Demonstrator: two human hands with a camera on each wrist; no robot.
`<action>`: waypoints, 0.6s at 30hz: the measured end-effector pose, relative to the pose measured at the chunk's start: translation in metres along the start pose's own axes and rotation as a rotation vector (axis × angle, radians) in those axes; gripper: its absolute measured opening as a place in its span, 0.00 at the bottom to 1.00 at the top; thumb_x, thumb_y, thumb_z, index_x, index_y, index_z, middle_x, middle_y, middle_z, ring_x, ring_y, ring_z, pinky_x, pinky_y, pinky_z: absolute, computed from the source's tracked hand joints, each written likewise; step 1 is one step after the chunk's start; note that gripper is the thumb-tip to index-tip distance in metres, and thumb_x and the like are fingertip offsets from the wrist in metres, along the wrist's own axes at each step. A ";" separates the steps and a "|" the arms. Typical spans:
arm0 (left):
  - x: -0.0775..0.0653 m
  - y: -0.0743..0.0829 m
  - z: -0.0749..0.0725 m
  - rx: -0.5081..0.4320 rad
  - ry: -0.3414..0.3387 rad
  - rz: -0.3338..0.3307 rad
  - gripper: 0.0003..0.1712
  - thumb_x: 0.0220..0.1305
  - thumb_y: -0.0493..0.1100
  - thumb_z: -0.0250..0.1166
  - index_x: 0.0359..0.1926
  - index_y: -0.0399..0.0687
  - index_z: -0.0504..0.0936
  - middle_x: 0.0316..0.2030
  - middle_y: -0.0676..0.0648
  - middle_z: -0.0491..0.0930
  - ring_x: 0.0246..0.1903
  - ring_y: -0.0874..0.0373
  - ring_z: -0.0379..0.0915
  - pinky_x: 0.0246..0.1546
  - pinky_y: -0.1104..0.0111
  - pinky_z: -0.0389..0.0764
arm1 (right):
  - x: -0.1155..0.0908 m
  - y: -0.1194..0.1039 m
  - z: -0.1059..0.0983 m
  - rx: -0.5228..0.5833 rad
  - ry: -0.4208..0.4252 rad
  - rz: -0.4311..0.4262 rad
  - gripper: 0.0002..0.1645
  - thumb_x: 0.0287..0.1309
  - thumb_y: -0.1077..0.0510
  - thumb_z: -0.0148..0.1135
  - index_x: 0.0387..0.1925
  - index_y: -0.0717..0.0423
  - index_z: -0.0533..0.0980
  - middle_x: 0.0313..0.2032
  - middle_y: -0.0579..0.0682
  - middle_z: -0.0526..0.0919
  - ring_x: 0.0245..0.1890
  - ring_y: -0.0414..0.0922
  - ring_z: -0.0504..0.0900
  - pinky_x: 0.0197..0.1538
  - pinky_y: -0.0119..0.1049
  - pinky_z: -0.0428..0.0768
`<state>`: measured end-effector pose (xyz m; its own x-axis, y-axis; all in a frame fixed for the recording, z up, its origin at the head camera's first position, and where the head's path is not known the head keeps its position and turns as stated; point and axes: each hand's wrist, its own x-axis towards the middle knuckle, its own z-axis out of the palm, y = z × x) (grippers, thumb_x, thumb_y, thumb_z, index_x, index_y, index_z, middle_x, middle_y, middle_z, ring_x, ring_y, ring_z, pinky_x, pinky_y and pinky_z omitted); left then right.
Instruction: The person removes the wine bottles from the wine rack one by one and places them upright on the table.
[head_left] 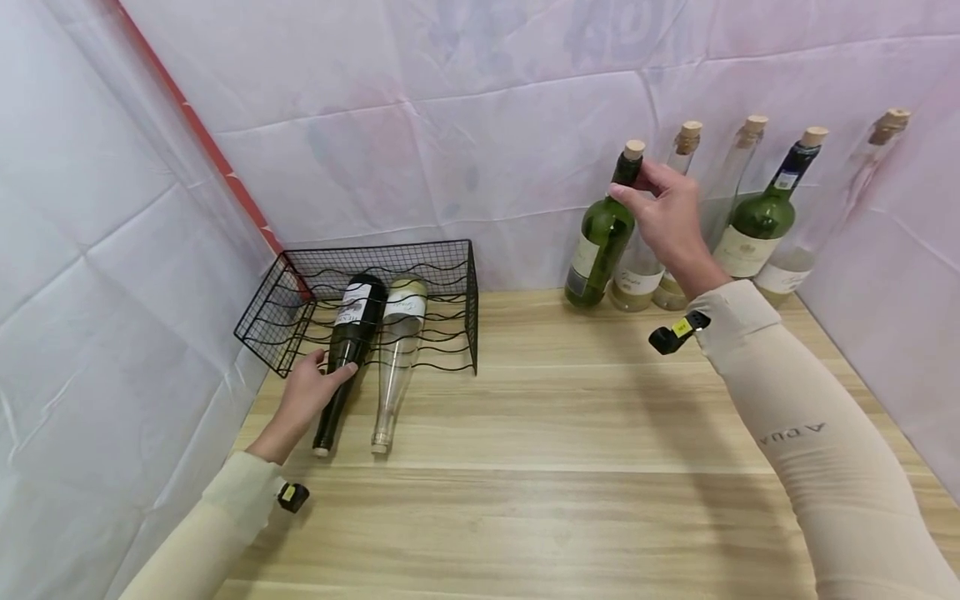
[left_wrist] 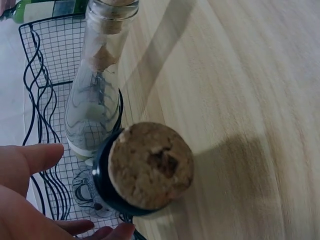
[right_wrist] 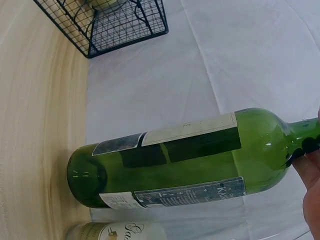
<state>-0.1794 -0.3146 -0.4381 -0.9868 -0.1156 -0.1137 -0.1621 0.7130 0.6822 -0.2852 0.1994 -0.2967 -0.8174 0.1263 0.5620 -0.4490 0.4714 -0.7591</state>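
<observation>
My right hand (head_left: 667, 212) pinches the neck of a green wine bottle (head_left: 600, 242) between thumb and fingers. This corked bottle leans slightly, its base close over the tabletop by the back wall. At the left, a black wire wine rack (head_left: 471, 308) holds two bottles lying with necks toward me. One is a dark wine bottle (head_left: 348, 333); beside it lies a clear bottle (head_left: 397, 358). My left hand (head_left: 303, 396) is at the dark bottle, its straight thumb over the glass and fingers on the other side. The left wrist view shows thumb and fingers spread around its cork (left_wrist: 150, 165).
Right of the held bottle stand several corked bottles: clear ones (head_left: 637, 279) and another green one (head_left: 761, 217). White sheeting (head_left: 525, 150) walls off the back and sides of the wooden table (head_left: 540, 467). The rack's wavy wires stand between its bottles and the back.
</observation>
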 end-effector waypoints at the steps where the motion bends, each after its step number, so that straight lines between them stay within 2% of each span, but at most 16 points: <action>1: 0.001 0.000 0.000 -0.013 0.000 -0.011 0.50 0.63 0.58 0.61 0.69 0.27 0.49 0.65 0.26 0.56 0.61 0.34 0.57 0.58 0.45 0.65 | 0.000 0.000 0.001 -0.006 0.000 -0.001 0.20 0.54 0.57 0.69 0.50 0.52 0.79 0.44 0.51 0.81 0.43 0.42 0.78 0.45 0.28 0.76; 6: 0.003 0.002 0.000 -0.054 -0.011 -0.058 0.50 0.63 0.58 0.61 0.70 0.30 0.48 0.67 0.28 0.54 0.63 0.35 0.54 0.60 0.45 0.64 | 0.002 0.002 0.003 -0.038 0.000 -0.009 0.18 0.55 0.57 0.68 0.49 0.54 0.80 0.43 0.52 0.80 0.42 0.41 0.77 0.45 0.30 0.74; 9: 0.005 0.001 0.000 -0.087 -0.033 -0.077 0.52 0.63 0.59 0.60 0.71 0.31 0.45 0.68 0.29 0.52 0.63 0.36 0.53 0.60 0.45 0.63 | 0.006 0.012 0.005 -0.051 -0.005 -0.011 0.17 0.55 0.57 0.68 0.48 0.54 0.80 0.42 0.52 0.81 0.41 0.42 0.77 0.44 0.31 0.74; 13: 0.009 0.000 0.000 -0.150 -0.065 -0.092 0.53 0.63 0.59 0.60 0.71 0.32 0.42 0.68 0.28 0.50 0.63 0.36 0.54 0.59 0.45 0.64 | 0.010 0.024 0.007 -0.059 -0.005 -0.023 0.16 0.55 0.57 0.68 0.46 0.54 0.80 0.41 0.52 0.81 0.40 0.42 0.77 0.44 0.31 0.73; 18: 0.014 -0.001 0.000 -0.192 -0.088 -0.099 0.55 0.63 0.60 0.60 0.71 0.31 0.40 0.68 0.28 0.48 0.63 0.35 0.52 0.60 0.45 0.63 | 0.011 0.028 0.009 -0.090 0.003 -0.032 0.17 0.55 0.54 0.68 0.46 0.53 0.80 0.40 0.51 0.81 0.40 0.41 0.78 0.44 0.30 0.73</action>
<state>-0.1927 -0.3170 -0.4406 -0.9633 -0.1116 -0.2442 -0.2642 0.5558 0.7882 -0.3099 0.2063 -0.3150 -0.8016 0.1127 0.5871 -0.4407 0.5521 -0.7078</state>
